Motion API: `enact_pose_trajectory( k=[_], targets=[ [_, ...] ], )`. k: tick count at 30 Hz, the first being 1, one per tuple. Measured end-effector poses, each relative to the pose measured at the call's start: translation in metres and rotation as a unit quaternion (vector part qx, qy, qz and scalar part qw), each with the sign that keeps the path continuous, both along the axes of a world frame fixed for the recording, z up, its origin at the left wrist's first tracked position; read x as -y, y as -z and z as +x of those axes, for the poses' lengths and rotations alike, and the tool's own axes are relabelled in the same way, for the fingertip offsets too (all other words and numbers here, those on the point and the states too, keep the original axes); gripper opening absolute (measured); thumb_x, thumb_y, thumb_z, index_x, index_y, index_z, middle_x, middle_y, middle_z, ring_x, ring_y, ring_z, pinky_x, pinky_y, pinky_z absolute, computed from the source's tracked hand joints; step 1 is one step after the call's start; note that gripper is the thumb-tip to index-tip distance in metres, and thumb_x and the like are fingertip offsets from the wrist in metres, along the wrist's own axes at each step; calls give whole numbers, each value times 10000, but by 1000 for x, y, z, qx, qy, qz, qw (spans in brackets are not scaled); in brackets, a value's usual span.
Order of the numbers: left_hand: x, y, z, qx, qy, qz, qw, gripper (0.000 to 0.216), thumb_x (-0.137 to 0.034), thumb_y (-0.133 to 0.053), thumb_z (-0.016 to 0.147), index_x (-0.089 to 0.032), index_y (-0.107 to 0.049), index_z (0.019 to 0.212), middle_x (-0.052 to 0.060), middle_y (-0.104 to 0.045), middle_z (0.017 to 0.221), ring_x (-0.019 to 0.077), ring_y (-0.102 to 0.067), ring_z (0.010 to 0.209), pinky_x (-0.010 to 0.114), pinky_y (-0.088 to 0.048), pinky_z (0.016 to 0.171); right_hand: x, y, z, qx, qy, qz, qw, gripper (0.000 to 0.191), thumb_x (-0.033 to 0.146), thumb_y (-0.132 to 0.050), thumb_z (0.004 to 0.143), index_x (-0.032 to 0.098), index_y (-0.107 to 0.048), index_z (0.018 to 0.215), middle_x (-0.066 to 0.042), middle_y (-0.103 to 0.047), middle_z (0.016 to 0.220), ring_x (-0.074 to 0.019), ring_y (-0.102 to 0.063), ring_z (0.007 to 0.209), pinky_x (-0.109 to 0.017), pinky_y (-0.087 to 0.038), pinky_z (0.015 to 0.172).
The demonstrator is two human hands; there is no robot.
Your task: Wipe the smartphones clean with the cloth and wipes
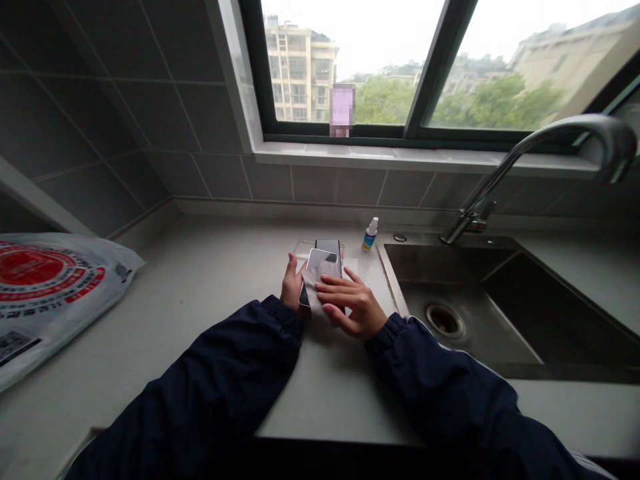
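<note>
My left hand [291, 285] is closed around the left edge of a shiny, light-rimmed smartphone [323, 257], held tilted above the counter. A thin greyish cloth [313, 283] lies across its screen. My right hand [357, 303] presses this cloth onto the phone, its fingers stretched over it and the thumb below; part of the cloth hangs under the palm. Just behind, a second dark phone [327, 244] is partly covered by the first. A clear phone case [303, 247] shows beside it. To the right stands a small white-capped spray bottle [369, 236] with a blue and yellow label.
On the right, a steel sink [505, 327] with a drain is set into the white counter [215, 287], under a curved chrome faucet [505, 167]. A printed plastic bag [60, 287] lies at the far left. A window [350, 67] is behind the tiled backsplash.
</note>
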State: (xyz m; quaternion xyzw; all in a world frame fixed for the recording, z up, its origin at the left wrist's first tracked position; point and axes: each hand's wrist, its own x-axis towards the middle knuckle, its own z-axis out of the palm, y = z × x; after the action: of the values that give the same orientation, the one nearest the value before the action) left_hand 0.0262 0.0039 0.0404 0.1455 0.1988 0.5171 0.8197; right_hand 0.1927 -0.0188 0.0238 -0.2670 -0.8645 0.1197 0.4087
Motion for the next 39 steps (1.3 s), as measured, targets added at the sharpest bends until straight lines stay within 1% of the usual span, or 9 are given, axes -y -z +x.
enact_pose_trajectory(
  k=[4, 7, 12, 16, 20, 25, 28, 32, 39],
  targets=[
    [0, -2, -1, -8, -6, -6, 1000, 816, -699, -214, 976, -114, -418, 1507, 211, -702, 1164, 338, -706, 1058, 514, -521, 991, 2, 0, -2, -14, -28, 14, 999, 229, 334, -622, 942, 266, -755, 1115, -52, -781, 1158, -242, -677, 1224, -517, -309, 1195],
    [-1, -2, 0, -15, 0, -8, 1000, 823, -695, -191, 980, -108, -411, 1515, 215, -694, 1187, 338, -700, 1076, 508, -516, 1002, -2, 2, -1, 1, 20, -11, 1000, 259, 328, -550, 993, 267, -741, 1158, -62, -743, 1252, -245, -637, 1281, -551, -288, 1200],
    [0, 4, 2, -30, 27, 19, 999, 738, -653, -265, 1000, -165, -399, 1537, 186, -671, 1274, 325, -681, 1137, 490, -495, 1042, -11, 9, 1, 58, 126, -61, 988, 454, 405, -396, 1055, 278, -522, 1473, -99, -466, 1569, -294, -366, 1504, -689, -242, 1179],
    [0, 7, 4, -18, 13, 34, 999, 715, -633, -333, 999, -175, -387, 1546, 180, -651, 1323, 329, -653, 1198, 485, -468, 1079, -12, 12, 1, 82, 132, -72, 985, 570, 465, -381, 1053, 284, -323, 1590, -101, -289, 1662, -300, -215, 1561, -710, -204, 1184],
    [1, 7, 5, -8, 18, 55, 998, 704, -632, -341, 999, -183, -398, 1539, 173, -643, 1340, 332, -636, 1227, 490, -446, 1103, -12, 11, 1, 90, 137, -82, 983, 599, 479, -364, 1053, 262, -284, 1605, -105, -231, 1681, -305, -162, 1573, -715, -201, 1180],
    [2, 4, 3, -25, -3, 32, 999, 745, -656, -291, 996, -155, -384, 1540, 192, -651, 1312, 329, -654, 1197, 489, -459, 1085, -11, 8, 1, 79, 122, -84, 986, 548, 465, -413, 1039, 269, -411, 1550, -115, -358, 1630, -323, -260, 1545, -729, -196, 1169],
    [3, 0, 2, -38, -37, 24, 998, 765, -668, -239, 997, -136, -407, 1521, 200, -676, 1250, 325, -681, 1143, 490, -477, 1063, -6, 5, 0, 71, 77, -68, 992, 482, 443, -489, 1014, 276, -536, 1464, -117, -496, 1545, -329, -380, 1492, -722, -171, 1179],
    [1, -2, 2, -41, -68, 13, 997, 770, -694, -314, 972, -142, -443, 1493, 199, -701, 1181, 334, -711, 1054, 509, -509, 1013, 1, 0, -1, 51, 9, -42, 998, 375, 405, -576, 971, 283, -672, 1312, -90, -645, 1402, -301, -500, 1416, -638, -192, 1213],
    [-2, 2, 3, -38, -75, 22, 996, 747, -682, -361, 967, -144, -446, 1478, 204, -706, 1167, 341, -712, 1045, 528, -522, 985, 2, 0, -3, 19, 3, -25, 999, 259, 353, -591, 967, 285, -738, 1168, -51, -720, 1294, -256, -593, 1333, -556, -300, 1188]
  ],
)
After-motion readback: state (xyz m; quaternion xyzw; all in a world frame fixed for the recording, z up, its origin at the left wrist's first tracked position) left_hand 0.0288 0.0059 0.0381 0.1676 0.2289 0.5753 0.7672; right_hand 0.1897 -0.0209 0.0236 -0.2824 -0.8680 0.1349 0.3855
